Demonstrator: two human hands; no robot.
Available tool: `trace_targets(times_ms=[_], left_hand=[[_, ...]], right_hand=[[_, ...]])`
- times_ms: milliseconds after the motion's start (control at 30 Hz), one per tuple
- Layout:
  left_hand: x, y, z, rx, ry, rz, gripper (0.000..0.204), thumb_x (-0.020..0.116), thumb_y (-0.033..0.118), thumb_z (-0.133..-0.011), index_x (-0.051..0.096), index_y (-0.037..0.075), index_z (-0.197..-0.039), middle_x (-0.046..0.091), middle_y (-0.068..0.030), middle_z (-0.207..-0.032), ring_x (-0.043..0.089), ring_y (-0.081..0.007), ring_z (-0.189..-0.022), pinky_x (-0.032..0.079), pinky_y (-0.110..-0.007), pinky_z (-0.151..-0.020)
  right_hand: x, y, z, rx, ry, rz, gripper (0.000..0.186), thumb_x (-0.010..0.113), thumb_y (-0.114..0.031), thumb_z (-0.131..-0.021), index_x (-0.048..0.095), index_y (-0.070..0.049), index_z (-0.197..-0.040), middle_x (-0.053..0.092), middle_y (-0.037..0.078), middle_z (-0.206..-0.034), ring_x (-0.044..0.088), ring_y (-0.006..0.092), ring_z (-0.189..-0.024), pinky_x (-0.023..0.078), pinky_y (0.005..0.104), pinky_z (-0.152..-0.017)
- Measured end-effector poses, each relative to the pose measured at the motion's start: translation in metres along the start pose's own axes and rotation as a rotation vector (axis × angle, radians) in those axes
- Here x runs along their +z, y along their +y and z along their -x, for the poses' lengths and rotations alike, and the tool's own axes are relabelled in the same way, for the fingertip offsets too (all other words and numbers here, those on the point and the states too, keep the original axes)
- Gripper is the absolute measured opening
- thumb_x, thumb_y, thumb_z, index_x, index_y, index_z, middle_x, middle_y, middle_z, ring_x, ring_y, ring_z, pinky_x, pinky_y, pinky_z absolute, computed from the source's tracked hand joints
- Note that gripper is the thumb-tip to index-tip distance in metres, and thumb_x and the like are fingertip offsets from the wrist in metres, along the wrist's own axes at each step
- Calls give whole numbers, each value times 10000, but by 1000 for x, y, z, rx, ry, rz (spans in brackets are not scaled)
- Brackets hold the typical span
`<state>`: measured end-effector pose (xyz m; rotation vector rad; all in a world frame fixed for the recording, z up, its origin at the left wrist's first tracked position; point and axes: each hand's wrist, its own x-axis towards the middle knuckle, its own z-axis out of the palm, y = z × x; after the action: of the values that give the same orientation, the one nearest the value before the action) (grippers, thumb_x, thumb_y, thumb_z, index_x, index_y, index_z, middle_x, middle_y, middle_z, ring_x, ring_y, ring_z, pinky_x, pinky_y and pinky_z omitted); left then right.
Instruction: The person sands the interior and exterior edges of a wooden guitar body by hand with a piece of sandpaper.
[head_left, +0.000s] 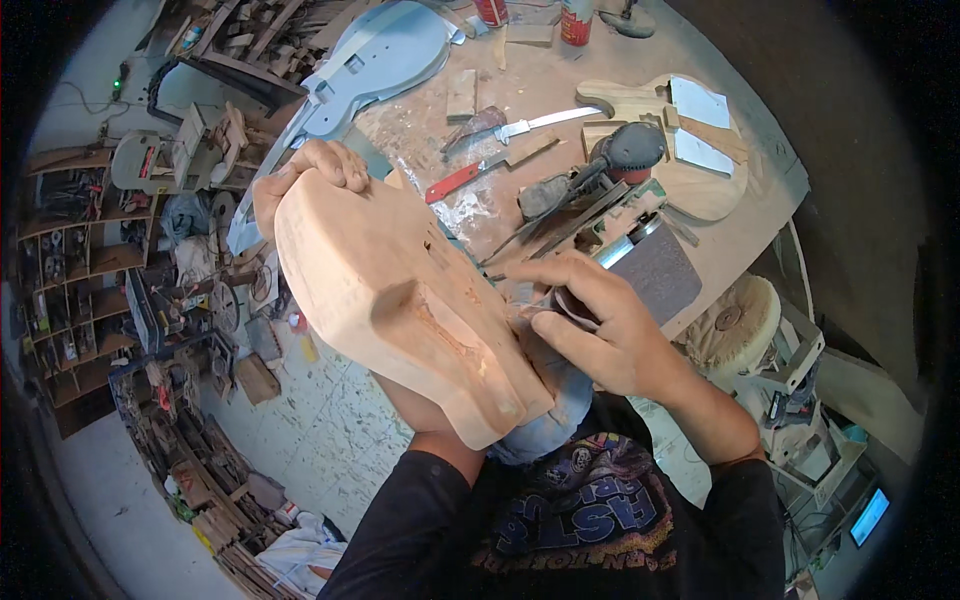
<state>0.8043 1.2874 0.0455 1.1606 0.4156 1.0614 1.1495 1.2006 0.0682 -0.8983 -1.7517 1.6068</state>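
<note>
An unfinished pale wooden guitar body (350, 260) stands tilted in front of me, with a carved hollow and several small holes in its surface. My left hand (318, 172) is closed over its far left edge, the forearm passing behind the wood. Beside its right edge, my right hand (610, 325) pinches a curled grey-brown sheet (574, 306) that looks like sandpaper. Whether the sheet touches the wood I cannot tell. Under the body's near end lies a bunched blue-grey cloth (560, 405).
On the bench (400, 130) are a light-blue guitar body (395, 55), a red-handled knife (468, 178), a saw-like blade (545, 123), a sander (630, 150) and another wooden guitar body (720, 190). A buffing wheel (735, 320) is at the right, cluttered shelves (85, 255) at the left.
</note>
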Motion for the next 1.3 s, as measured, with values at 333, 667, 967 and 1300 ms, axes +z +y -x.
trace_targets(times_ms=[333, 667, 967, 1300], left_hand=[[7, -2, 0, 43, 59, 75, 450, 344, 347, -824, 586, -30, -875, 596, -171, -864, 543, -285, -886, 419, -383, -810], [22, -7, 0, 95, 277, 23, 460, 355, 362, -819, 573, -39, -765, 580, -171, -754, 585, -272, -713, 471, -360, -669], [14, -6, 4, 97, 133, 29, 409, 335, 340, -870, 576, 10, -844, 584, -133, -842, 501, -241, -831, 404, -355, -787], [32, -14, 0, 155, 476, -27, 434, 379, 355, -801, 547, -27, -682, 546, -133, -647, 531, -234, -581, 431, -340, -560]], right_hand=[[12, -9, -11, 65, -139, 5, 248, 609, -107, -902, 598, -18, -1133, 598, 76, -948, 570, 140, -891, 449, 280, -789], [13, -12, -8, 56, -21, -257, 253, 606, -45, -876, 597, 16, -1122, 576, 60, -968, 570, 144, -897, 445, 263, -816], [3, 19, 13, 268, 158, -446, 113, 600, -35, -870, 531, -13, -957, 605, 107, -991, 623, 131, -690, 502, 236, -579], [6, 15, 15, 369, 116, -766, 180, 490, -141, -934, 538, -11, -1050, 585, 86, -842, 545, 118, -656, 443, 240, -563]])
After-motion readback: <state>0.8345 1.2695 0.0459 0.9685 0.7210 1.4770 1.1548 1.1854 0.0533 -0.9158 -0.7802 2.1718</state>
